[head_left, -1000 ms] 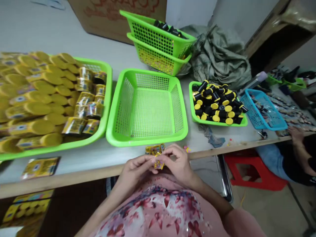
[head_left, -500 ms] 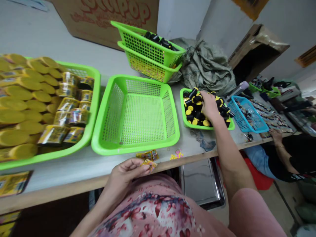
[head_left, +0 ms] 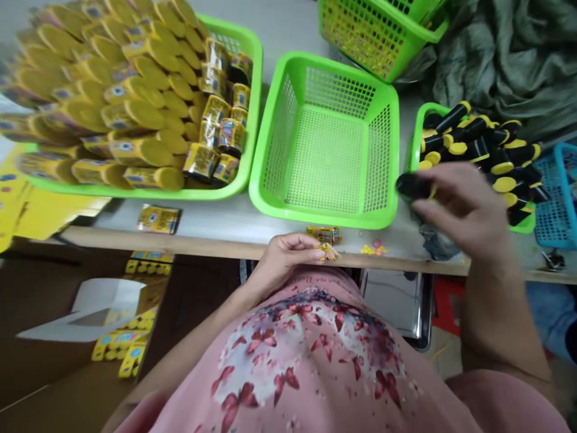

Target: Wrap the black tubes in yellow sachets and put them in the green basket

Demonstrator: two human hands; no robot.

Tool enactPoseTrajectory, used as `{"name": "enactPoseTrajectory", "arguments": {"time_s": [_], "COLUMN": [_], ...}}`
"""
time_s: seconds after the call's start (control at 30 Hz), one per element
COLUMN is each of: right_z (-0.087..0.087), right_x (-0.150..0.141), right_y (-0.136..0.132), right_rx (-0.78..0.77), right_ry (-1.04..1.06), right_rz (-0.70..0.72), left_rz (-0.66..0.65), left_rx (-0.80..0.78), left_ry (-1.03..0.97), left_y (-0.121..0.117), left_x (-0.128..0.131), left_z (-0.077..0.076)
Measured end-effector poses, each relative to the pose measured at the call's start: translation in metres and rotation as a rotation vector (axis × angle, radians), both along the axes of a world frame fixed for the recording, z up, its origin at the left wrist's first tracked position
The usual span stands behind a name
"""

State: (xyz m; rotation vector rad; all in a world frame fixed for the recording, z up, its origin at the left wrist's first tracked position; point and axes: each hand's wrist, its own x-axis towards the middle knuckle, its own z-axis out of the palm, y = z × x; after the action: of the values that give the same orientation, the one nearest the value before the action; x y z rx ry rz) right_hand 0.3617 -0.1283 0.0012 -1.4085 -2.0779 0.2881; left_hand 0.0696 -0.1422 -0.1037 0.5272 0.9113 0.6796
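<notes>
My left hand (head_left: 288,260) rests at the table's front edge, its fingers pinched on a small yellow sticker (head_left: 327,252). My right hand (head_left: 466,207) is blurred by motion and grips a black tube with a yellow cap (head_left: 413,186), just left of the small green tray (head_left: 523,227) heaped with the same black and yellow tubes (head_left: 491,147). An empty green basket (head_left: 329,213) sits between my hands and the back of the table. A few more yellow stickers (head_left: 323,233) lie on the table near my left thumb.
A large green tray (head_left: 198,192) at the left is piled with yellow wrapped tubes (head_left: 112,90). Stacked green baskets (head_left: 374,36) and a grey cloth (head_left: 505,54) lie behind. A blue basket (head_left: 556,210) is at the right edge. Yellow cartons (head_left: 121,352) sit under the table.
My right hand has come back from the small tray toward me, now gripping one black tube. The view has tilted down and to the left. My left hand keeps its sticker.
</notes>
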Motion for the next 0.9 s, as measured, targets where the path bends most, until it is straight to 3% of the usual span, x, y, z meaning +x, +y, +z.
{"name": "enactPoseTrajectory", "arguments": {"time_s": [0.1,0.23,0.5,0.7,0.9], "right_z": [-0.02,-0.041,-0.04,-0.044,-0.042], "right_x": [-0.038,-0.047,-0.05,-0.061,-0.068], "right_y": [-0.027,-0.032,-0.025,-0.032,-0.04], "right_rx": [-0.251,-0.377,-0.376,-0.325,-0.272], "right_ry": [0.108,0.147,0.072,0.044,0.052], "right_rz": [0.174,0.271,0.398,0.39,0.37], "left_rz": [-0.039,-0.043,-0.054,-0.071,-0.055], "left_rx": [0.009,0.028,0.02,-0.014,0.076], "left_ry": [-0.006,0.016,-0.066,-0.111,-0.056], "left_y": [0.0,-0.002,-0.008,-0.008,-0.01], "left_x": [0.0,0.0,-0.001,0.005,0.006], "left_z": [0.0,-0.001,-0.003,-0.004,-0.003]}}
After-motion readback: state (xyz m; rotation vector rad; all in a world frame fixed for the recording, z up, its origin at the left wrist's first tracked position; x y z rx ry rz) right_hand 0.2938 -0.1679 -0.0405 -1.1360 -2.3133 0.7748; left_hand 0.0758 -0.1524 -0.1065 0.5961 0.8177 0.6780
